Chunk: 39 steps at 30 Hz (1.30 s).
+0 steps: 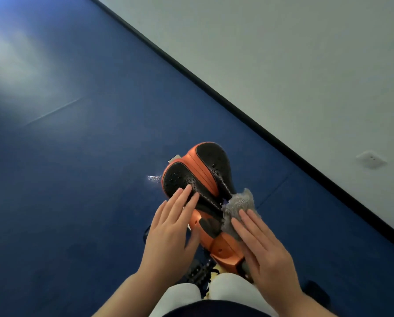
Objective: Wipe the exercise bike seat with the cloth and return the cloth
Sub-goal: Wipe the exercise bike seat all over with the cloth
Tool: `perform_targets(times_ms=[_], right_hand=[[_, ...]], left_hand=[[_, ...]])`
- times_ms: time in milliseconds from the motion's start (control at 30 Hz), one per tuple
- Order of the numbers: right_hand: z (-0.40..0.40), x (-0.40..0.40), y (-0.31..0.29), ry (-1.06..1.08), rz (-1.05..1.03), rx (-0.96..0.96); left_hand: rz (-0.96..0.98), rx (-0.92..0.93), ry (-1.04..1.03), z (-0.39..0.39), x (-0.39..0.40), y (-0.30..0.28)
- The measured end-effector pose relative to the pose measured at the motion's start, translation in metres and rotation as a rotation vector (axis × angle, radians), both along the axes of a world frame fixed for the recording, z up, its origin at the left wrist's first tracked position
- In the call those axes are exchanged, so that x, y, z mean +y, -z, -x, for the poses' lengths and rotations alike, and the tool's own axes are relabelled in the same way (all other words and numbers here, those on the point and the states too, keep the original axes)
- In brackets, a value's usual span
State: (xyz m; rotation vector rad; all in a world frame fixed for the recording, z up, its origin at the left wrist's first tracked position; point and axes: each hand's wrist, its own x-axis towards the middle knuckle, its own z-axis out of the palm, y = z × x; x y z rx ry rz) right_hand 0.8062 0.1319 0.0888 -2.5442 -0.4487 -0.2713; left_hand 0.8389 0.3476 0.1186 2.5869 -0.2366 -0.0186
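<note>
The exercise bike seat (198,172) is orange with two black perforated pads, and small water drops show on it. My left hand (171,232) rests flat on the seat's near left side, fingers apart, holding nothing. A grey fluffy cloth (238,203) lies against the seat's narrow right part. My right hand (264,250) presses flat on the cloth with fingers stretched out. Part of the cloth is hidden under that hand.
The orange bike frame (224,248) and a black pedal (199,272) sit below the seat, near my legs. Blue floor (77,156) spreads to the left. A white wall (283,65) with a black skirting (237,106) and a wall socket (371,159) runs along the right.
</note>
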Motion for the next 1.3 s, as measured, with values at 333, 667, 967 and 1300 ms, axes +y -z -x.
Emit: perform_targets(times_ms=[333,667,967,1300], right_hand=[[-0.032,0.051,-0.009,-0.045,0.193,-0.04],[-0.054,0.087,-0.014,0.051,0.284,0.093],[-0.082,0.11,-0.029,0.036,0.239,0.185],[-0.091,0.124,-0.031,0.113,0.144,0.07]], left_hand=[[0.101,-0.036,0.038,-0.018,0.036,-0.005],[0.347,0.088,-0.048,-0.04,0.057,-0.007],[0.481,0.156,-0.078,-0.048,0.06,-0.004],[0.662,0.204,-0.103,-0.049,0.065,-0.002]])
